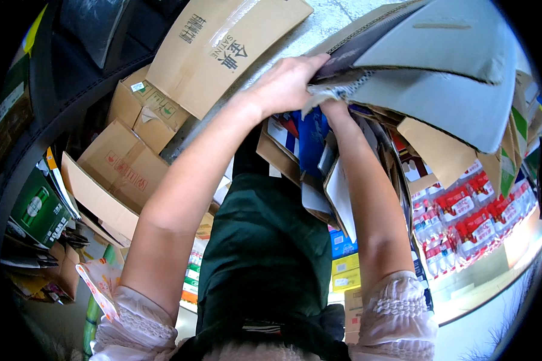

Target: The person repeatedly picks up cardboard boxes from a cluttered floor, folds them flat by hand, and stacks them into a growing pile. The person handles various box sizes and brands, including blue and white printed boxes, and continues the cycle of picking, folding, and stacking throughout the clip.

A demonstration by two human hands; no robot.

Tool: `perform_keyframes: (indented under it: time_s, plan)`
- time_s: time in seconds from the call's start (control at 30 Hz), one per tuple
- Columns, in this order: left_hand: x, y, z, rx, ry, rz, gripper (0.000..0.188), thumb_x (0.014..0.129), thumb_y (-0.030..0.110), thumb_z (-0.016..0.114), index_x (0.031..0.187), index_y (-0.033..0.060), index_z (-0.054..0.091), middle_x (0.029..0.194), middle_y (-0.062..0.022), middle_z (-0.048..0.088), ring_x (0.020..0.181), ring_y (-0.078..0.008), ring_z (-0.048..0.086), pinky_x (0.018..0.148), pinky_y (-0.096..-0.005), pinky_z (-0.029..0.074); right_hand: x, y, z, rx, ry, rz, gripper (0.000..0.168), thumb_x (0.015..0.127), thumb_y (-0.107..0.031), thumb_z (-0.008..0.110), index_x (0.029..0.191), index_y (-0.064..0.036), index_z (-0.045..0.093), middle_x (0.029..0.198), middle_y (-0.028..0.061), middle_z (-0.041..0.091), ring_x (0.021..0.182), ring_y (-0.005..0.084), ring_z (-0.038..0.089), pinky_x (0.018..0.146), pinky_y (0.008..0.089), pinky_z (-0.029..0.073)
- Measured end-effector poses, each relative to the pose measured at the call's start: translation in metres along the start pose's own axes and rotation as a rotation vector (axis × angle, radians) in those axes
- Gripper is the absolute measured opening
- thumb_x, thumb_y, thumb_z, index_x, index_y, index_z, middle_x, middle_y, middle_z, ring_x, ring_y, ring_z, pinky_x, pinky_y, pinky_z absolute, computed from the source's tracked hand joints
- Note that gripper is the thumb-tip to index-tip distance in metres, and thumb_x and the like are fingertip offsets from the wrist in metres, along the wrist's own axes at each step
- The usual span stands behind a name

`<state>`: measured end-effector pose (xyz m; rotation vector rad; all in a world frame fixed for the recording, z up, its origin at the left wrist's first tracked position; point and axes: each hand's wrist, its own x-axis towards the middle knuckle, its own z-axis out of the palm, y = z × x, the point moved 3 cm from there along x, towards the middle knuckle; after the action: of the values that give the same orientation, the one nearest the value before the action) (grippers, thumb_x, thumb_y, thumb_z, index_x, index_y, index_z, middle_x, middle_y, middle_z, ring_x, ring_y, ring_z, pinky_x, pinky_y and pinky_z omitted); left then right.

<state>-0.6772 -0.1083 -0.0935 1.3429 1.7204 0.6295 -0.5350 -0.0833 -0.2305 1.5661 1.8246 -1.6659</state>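
Observation:
A thick stack of flattened cardboard boxes [433, 99] lies before me, its grey-white outer sheet bent over at the upper right. My left hand [293, 81] grips the near edge of the upper sheets, thumb along the top. Just beside it, my right hand [335, 106] reaches in under a torn, ragged cardboard edge [338, 90]; its fingers are hidden beneath the sheets. Blue printed cardboard [312, 142] and other folded pieces stand below, between my forearms.
A large brown carton [226, 40] lies at the upper left, with smaller cartons [122, 167] below it. A green printed box [40, 207] stands far left. Shrink-wrapped bottle packs [469, 207] are at right, yellow boxes [345, 270] beside my right arm.

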Motion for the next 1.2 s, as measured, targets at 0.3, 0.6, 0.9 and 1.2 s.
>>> perform_keyframes:
  time_s: [0.3, 0.6, 0.9, 1.2]
  plan:
    - [-0.043, 0.012, 0.060, 0.135, 0.110, -0.158, 0.060, 0.068, -0.001, 0.054, 0.124, -0.0073, 0.033, 0.107, -0.0303, 0.052, 0.084, -0.0365, 0.060, 0.073, -0.0373, 0.051, -0.047, 0.011, -0.014, 0.487, -0.109, 0.177, 0.051, 0.089, -0.023, 0.046, 0.134, -0.006, 0.029, 0.131, 0.0115, 0.041, 0.122, 0.0232, 0.038, 0.101, 0.0341, 0.031]
    - [-0.040, -0.010, 0.079, 0.158, 0.143, -0.098, 0.052, 0.070, 0.002, 0.054, 0.119, -0.0055, 0.038, 0.098, -0.0280, 0.056, 0.070, -0.0332, 0.063, 0.059, -0.0362, 0.053, -0.070, -0.008, -0.022, 1.031, 0.027, 0.235, 0.050, 0.091, -0.033, 0.039, 0.133, -0.007, 0.032, 0.130, 0.0117, 0.042, 0.121, 0.0243, 0.039, 0.100, 0.0379, 0.033]
    - [-0.039, -0.016, 0.067, 0.115, 0.117, -0.129, 0.043, 0.072, 0.003, 0.051, 0.113, -0.0061, 0.041, 0.077, -0.0186, 0.056, 0.065, -0.0316, 0.061, 0.057, -0.0372, 0.052, -0.157, -0.130, -0.169, 1.022, 0.246, -0.043, 0.056, 0.091, -0.045, 0.036, 0.130, -0.006, 0.036, 0.123, 0.0123, 0.047, 0.114, 0.0250, 0.046, 0.096, 0.0406, 0.038]
    - [-0.042, 0.001, 0.076, 0.142, 0.069, -0.245, 0.041, 0.078, 0.006, 0.046, 0.118, -0.0036, 0.040, 0.102, -0.0271, 0.056, 0.076, -0.0327, 0.062, 0.064, -0.0375, 0.052, -0.120, -0.223, -0.168, 0.927, 0.163, 0.112, 0.051, 0.080, -0.037, 0.059, 0.112, 0.001, 0.049, 0.101, 0.0123, 0.057, 0.091, 0.0221, 0.057, 0.079, 0.0365, 0.046]
